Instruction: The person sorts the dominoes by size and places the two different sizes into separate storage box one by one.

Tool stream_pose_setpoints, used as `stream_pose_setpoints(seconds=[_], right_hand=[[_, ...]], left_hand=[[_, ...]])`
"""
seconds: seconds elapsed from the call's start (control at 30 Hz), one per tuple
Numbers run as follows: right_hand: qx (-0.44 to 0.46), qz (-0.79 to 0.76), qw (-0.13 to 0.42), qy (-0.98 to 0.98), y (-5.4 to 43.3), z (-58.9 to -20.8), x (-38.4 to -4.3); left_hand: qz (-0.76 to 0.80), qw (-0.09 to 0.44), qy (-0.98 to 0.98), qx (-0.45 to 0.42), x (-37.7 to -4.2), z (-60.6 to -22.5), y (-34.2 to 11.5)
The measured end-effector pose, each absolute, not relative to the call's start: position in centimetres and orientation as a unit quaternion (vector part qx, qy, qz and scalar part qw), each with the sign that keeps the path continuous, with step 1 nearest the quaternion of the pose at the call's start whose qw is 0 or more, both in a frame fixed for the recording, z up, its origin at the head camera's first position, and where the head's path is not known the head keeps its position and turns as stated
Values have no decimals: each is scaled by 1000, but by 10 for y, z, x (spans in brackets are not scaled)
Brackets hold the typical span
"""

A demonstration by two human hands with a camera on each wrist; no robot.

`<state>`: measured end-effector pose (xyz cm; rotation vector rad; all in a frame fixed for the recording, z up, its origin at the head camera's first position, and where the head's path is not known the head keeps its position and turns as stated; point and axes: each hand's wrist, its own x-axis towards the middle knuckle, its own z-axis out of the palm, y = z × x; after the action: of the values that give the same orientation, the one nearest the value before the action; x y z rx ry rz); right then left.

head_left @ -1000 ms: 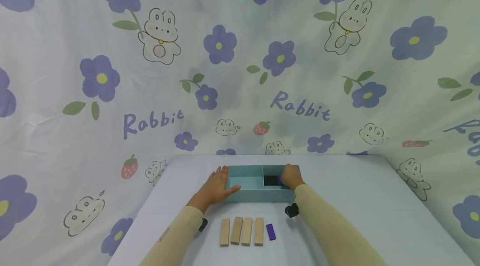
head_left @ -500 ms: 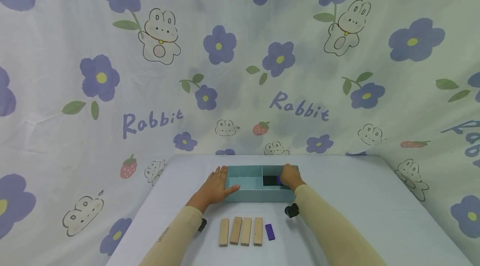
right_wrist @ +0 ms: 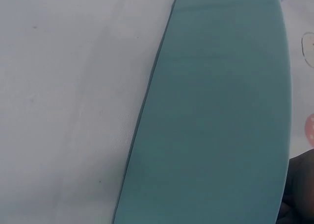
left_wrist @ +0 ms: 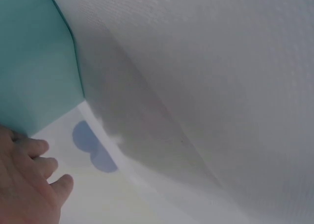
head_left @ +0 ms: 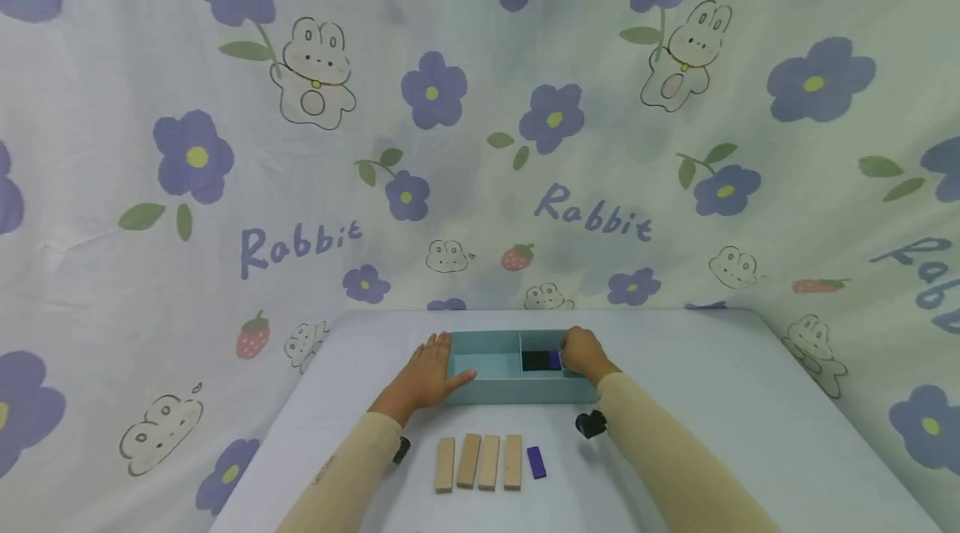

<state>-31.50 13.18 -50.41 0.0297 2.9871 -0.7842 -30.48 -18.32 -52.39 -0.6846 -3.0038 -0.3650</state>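
A teal box [head_left: 517, 391] with two compartments stands on the table. My left hand [head_left: 429, 376] lies at its left end, fingers extended along the side and thumb over the front rim. In the left wrist view, that hand [left_wrist: 27, 182] shows beside the box's wall. My right hand [head_left: 585, 352] is bent over the right compartment at the box's right end; its fingertips and anything between them are hidden. Just left of it, inside the compartment, lie black pieces [head_left: 536, 360] and a purple block [head_left: 555, 359]. The right wrist view mostly shows the box's outer wall [right_wrist: 211, 111].
Several wooden blocks [head_left: 489, 463] lie in a row in front of the box, with a small purple block [head_left: 536, 462] to their right. Black wrist devices [head_left: 591, 424] sit below both forearms. A patterned curtain [head_left: 480, 141] hangs behind the table.
My right hand has shifted slightly right relative to the box, uncovering more of the purple block inside. My left hand keeps its place on the box. The whole view has drifted a little.
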Motion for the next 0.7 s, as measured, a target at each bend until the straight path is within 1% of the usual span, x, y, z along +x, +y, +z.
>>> stream_pose_setpoints(seconds=[0.27,0.53,0.7], right_hand=[[-6,-313,2,950,139,-497,-296],[-53,-381,-57,921,149,-493,-271],[-69,-414,-69,905,157,-488,-257]], left_hand=[[-104,20,-968,-227,-306,-525,-185],[-104,14,-969,-226,-302,-522,-184],[-104,14,-969,-224,-301,-519,-184]])
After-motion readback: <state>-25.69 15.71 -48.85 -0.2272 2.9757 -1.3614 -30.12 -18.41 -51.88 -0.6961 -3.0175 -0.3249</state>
